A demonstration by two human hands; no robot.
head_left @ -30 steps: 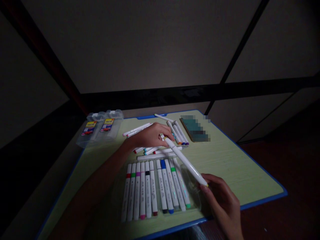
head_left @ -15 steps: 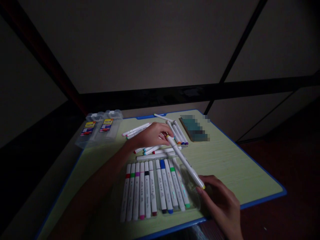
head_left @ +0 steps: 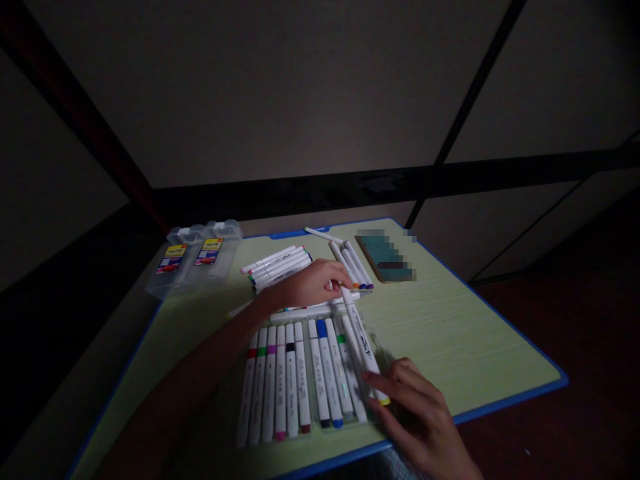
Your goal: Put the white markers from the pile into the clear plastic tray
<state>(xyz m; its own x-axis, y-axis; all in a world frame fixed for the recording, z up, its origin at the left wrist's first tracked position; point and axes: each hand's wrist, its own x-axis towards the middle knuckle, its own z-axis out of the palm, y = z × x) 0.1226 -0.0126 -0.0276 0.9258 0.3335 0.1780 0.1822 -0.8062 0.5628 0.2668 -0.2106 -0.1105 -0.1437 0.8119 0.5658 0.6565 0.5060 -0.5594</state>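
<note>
A white marker with a yellow end (head_left: pixel 361 339) lies slanted at the right end of a row of several white markers (head_left: pixel 295 377) in a clear tray on the green table (head_left: pixel 450 333). My left hand (head_left: pixel 313 283) pinches the marker's far end. My right hand (head_left: pixel 413 413) pinches its near, yellow tip by the table's front edge.
Loose white markers (head_left: pixel 277 261) lie behind my left hand, with more (head_left: pixel 353 263) beside a dark flat object (head_left: pixel 385 258) at the back right. Two clear plastic cases with yellow labels (head_left: pixel 193 257) stand at the back left corner. The table has a blue rim (head_left: pixel 500 403).
Both hands have lowered the yellow-tipped marker toward me and swung it to lie beside the row in the tray. My left hand has drawn back from the loose markers.
</note>
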